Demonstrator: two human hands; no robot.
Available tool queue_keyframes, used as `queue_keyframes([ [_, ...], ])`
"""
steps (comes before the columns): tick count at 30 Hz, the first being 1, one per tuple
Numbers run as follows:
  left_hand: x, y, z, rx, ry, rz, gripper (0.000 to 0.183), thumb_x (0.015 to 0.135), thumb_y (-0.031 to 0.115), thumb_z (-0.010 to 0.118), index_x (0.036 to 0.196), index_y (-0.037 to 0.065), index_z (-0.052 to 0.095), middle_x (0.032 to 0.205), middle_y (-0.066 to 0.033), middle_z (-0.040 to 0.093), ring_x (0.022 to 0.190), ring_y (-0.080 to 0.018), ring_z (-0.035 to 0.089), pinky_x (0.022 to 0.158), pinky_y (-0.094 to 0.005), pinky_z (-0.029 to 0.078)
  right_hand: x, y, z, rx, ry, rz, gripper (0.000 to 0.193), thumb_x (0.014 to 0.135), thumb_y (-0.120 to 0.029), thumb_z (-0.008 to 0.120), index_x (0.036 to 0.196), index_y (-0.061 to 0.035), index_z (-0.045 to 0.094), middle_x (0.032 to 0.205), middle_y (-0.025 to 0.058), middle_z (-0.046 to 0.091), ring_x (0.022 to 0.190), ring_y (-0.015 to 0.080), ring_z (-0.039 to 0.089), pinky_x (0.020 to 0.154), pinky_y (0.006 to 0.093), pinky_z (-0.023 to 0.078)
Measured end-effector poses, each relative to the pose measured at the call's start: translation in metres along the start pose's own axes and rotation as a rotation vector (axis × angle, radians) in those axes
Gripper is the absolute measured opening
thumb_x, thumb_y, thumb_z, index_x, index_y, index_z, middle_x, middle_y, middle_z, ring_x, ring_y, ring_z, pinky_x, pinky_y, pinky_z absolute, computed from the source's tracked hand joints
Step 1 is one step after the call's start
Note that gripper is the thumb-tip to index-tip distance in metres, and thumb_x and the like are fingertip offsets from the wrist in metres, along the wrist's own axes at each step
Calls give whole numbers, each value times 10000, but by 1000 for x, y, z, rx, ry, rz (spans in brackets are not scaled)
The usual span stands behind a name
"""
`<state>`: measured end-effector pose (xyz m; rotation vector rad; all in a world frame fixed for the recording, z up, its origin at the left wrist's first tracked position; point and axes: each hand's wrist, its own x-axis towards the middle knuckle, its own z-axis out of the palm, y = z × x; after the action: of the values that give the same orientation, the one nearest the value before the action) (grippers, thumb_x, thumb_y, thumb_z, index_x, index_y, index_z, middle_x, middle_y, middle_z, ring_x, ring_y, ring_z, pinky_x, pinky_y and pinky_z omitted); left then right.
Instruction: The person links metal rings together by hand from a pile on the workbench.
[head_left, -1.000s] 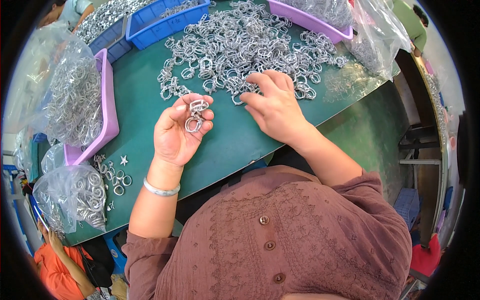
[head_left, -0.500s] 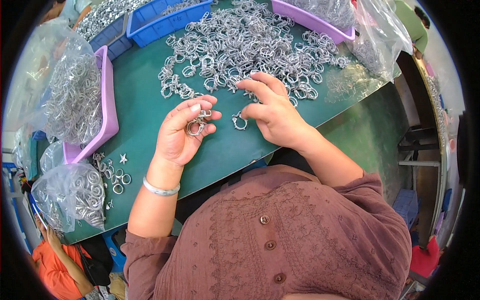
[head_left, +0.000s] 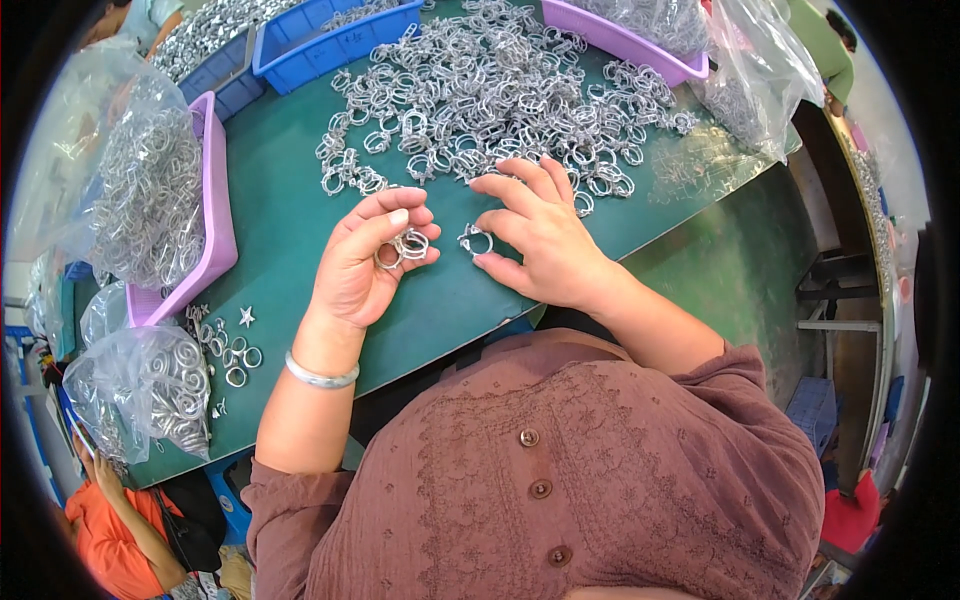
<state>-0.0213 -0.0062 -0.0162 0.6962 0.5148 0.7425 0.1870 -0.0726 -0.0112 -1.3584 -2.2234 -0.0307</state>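
Note:
In my left hand (head_left: 362, 250) I hold several silver metal rings (head_left: 408, 244), pinched between thumb and fingers above the green table. A bangle (head_left: 321, 372) circles that wrist. My right hand (head_left: 548, 232) reaches in from the right, its thumb and index finger closed around the edges of one single ring (head_left: 476, 239). Its other fingers stretch toward the near edge of a large pile of silver rings (head_left: 480, 85), which spreads over the far part of the table.
At left, a purple tray (head_left: 215, 200) holds a clear bag of rings, beside a bag of spiral pieces (head_left: 180, 400). Loose rings and a star (head_left: 246, 317) lie near it. A blue bin (head_left: 310, 50) and another purple tray (head_left: 640, 45) stand behind. Other people sit around.
My right hand has lowered its thumb and closed it with the index finger on the single ring, which shifted slightly left. The rings in my left hand have turned a little.

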Motion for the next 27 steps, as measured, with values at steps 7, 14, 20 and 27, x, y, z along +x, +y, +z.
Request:
queue_keyframes([
  [7, -2, -6, 15, 348, 55, -109, 244, 858, 167, 544, 1050, 16, 550, 832, -49, 619, 716, -138, 612, 609, -275, 520, 5, -2, -6, 129, 119, -44, 272, 629, -203, 704, 835, -70, 586, 1096, 79, 509, 1097, 281, 409, 948, 471, 252],
  [14, -1, -6, 12, 390, 11, -111, 225, 860, 151, 545, 1037, 12, 554, 843, -56, 622, 710, -135, 612, 610, -274, 522, 8, -2, -9, 142, 169, -68, 265, 625, -189, 700, 834, -72, 585, 1073, 77, 521, 1067, 275, 432, 925, 455, 280],
  [20, -2, -5, 16, 402, 0, -103, 224, 856, 152, 554, 1027, 7, 556, 850, -57, 625, 715, -135, 616, 604, -266, 521, 6, 1, -14, 143, 196, -57, 259, 631, -184, 696, 838, -77, 583, 1067, 70, 525, 1064, 271, 436, 921, 445, 285],
  [27, 1, -6, 24, 455, 24, -115, 243, 863, 170, 528, 1039, 5, 544, 848, -62, 588, 731, -156, 589, 607, -302, 506, -4, 19, -26, 44, 233, 9, 282, 644, -218, 696, 867, -91, 576, 1072, 61, 523, 1073, 273, 427, 932, 468, 260],
])
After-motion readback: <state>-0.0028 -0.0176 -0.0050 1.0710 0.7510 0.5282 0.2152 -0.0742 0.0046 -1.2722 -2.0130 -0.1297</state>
